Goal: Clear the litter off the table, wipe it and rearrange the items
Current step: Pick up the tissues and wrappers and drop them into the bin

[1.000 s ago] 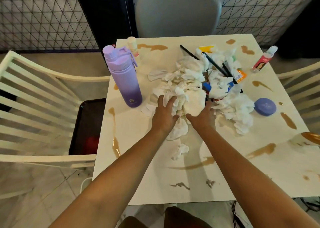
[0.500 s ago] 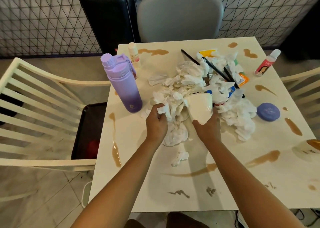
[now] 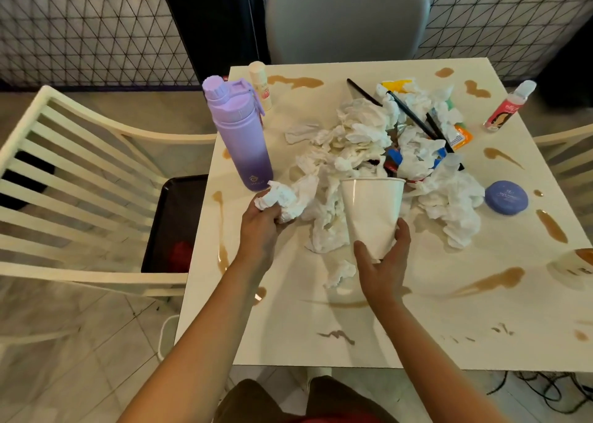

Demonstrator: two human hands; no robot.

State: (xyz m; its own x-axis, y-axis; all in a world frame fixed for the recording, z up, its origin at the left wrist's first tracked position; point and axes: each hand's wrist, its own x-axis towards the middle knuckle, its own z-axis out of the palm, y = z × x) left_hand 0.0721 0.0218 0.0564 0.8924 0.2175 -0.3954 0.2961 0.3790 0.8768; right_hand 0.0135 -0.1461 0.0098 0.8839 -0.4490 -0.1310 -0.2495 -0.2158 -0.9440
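Note:
A heap of crumpled white tissues [image 3: 359,140] mixed with wrappers and black sticks [image 3: 414,116] covers the middle of the white table [image 3: 321,332]. My left hand [image 3: 261,227] grips a wad of tissue [image 3: 280,199] at the heap's left edge. My right hand [image 3: 385,262] holds a white paper cup [image 3: 372,214] by its base, its mouth tilted away from me toward the heap. Brown spill streaks [image 3: 491,281] mark the tabletop.
A purple water bottle [image 3: 239,134] stands at the table's left. A small cream bottle [image 3: 261,84], a pink-labelled bottle [image 3: 510,106] and a blue round case [image 3: 506,197] sit around the heap. A black bin [image 3: 173,223] stands beside a white slatted chair [image 3: 80,178] at left.
My hands went from pressing on the heap to gripping: the left took a tissue wad and drew it left, the right lifted the paper cup out and back toward me.

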